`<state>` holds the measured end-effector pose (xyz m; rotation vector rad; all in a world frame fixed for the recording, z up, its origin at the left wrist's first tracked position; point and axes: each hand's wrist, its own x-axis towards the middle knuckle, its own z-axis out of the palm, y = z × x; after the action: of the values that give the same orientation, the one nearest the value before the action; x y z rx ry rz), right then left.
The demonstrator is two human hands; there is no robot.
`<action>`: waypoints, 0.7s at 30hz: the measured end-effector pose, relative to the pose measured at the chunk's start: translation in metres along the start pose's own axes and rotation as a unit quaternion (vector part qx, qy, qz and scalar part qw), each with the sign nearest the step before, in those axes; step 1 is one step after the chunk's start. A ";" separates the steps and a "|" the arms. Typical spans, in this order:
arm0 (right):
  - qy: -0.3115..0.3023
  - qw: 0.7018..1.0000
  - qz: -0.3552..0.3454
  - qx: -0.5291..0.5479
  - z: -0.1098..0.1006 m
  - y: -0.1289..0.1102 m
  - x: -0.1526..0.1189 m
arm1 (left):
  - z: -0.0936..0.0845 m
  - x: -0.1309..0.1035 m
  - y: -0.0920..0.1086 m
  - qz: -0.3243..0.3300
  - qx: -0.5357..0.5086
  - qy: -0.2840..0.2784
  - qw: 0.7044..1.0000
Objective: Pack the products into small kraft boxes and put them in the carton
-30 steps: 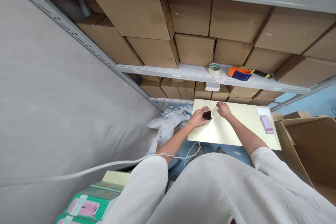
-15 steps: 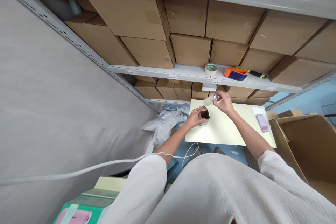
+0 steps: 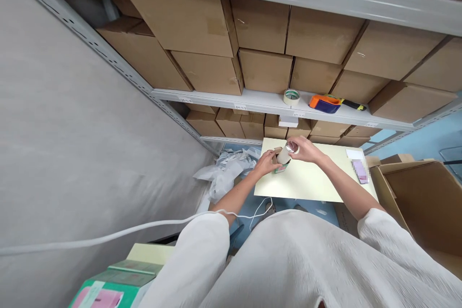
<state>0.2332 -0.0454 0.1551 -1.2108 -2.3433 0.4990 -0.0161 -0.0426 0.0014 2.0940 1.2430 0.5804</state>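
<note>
My left hand (image 3: 266, 162) grips a small cardboard box (image 3: 282, 167) with green on its lower side, its top open. Fingers of my right hand (image 3: 303, 149) are closed round the upper end of a pale cylinder with a shiny silvery end (image 3: 285, 155). The cylinder is tilted, its lower end at the mouth of the box; how deep it reaches inside is hidden. Both hands are over the left part of a pale yellow tabletop (image 3: 317, 180).
A pixelated pinkish item (image 3: 360, 171) lies at the tabletop's right. On the shelf (image 3: 267, 98) ahead are a tape roll (image 3: 291, 97), an orange-and-blue tool (image 3: 325, 103) and cartons. A large open carton (image 3: 429, 202) stands right; a white cable (image 3: 144, 226) crosses left.
My right hand has brought the cylinder left and down, from beside the box to its open top. My left hand keeps the box in about the same place.
</note>
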 end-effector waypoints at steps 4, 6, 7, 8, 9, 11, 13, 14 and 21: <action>-0.050 0.998 -0.007 -0.029 0.039 0.003 0.000 | 0.000 -0.002 -0.002 -0.001 0.028 -0.001 1.000; -0.070 0.996 0.018 -0.043 0.063 0.004 -0.001 | 0.001 -0.003 -0.004 -0.003 0.041 -0.002 0.999; -0.077 0.995 0.033 -0.047 0.073 0.005 -0.002 | 0.002 -0.004 -0.005 -0.003 0.046 -0.002 0.999; -0.079 0.994 0.058 -0.055 0.082 0.005 -0.003 | 0.002 -0.004 -0.006 -0.002 0.050 -0.003 0.999; -0.078 0.991 0.084 -0.065 0.089 0.005 -0.004 | 0.003 -0.005 -0.008 -0.001 0.052 -0.003 0.999; -0.077 0.985 0.126 -0.088 0.097 0.006 -0.007 | 0.005 -0.005 -0.011 0.001 0.050 -0.003 0.999; -0.081 0.980 0.144 -0.106 0.099 0.006 -0.009 | 0.006 -0.005 -0.014 0.008 0.041 -0.001 0.999; -0.085 0.979 0.146 -0.110 0.099 0.007 -0.010 | 0.007 -0.005 -0.015 0.012 0.036 0.000 0.999; -0.098 0.979 0.129 -0.120 0.098 0.009 -0.016 | 0.011 -0.004 -0.017 0.014 0.010 0.001 1.000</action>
<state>0.1940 -0.0644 0.0652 -1.6614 -2.4778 0.4474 -0.0210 -0.0429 -0.0183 2.1315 1.2273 0.5853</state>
